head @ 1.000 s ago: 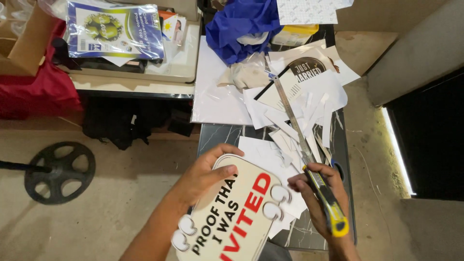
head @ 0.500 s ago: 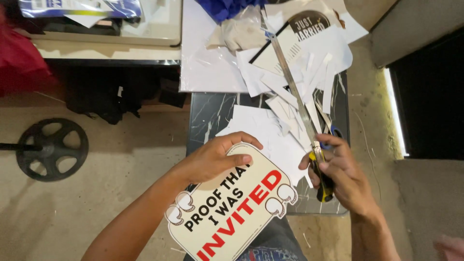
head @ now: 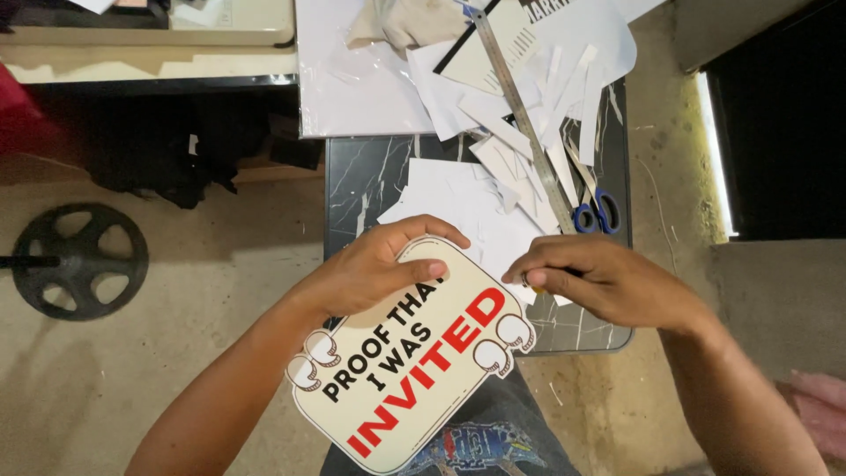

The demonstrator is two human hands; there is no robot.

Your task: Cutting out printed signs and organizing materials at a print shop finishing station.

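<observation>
Over the near edge of a dark marbled table (head: 370,181), a person is working on a cream card sign (head: 397,370) with a rounded outline, black and red lettering and cartoon glove shapes at its corners. The left hand (head: 374,269) is gripping the sign's upper edge, thumb lying across the printed face and fingers curled behind, so that the sign is being held tilted, half above the table and half above the person's lap. The right hand (head: 608,282) is closing at the sign's upper right edge, fingertips bunched tight around something small; only a sliver of yellow is showing between them, and I cannot tell what the thing is. Judging from this, the step in hand is trimming or tidying the sign's outline at that corner. The next move is likely calling for a firm hold from the left hand and a slow turning of the sign, so the curved edge is kept under the right fingertips without nicking the print.

Beyond the hands, white paper scraps (head: 493,189) are lying heaped on the table, a long steel ruler (head: 520,115) is running slantwise across them, and blue-handled scissors (head: 595,211) are resting just beside its near end.
</observation>
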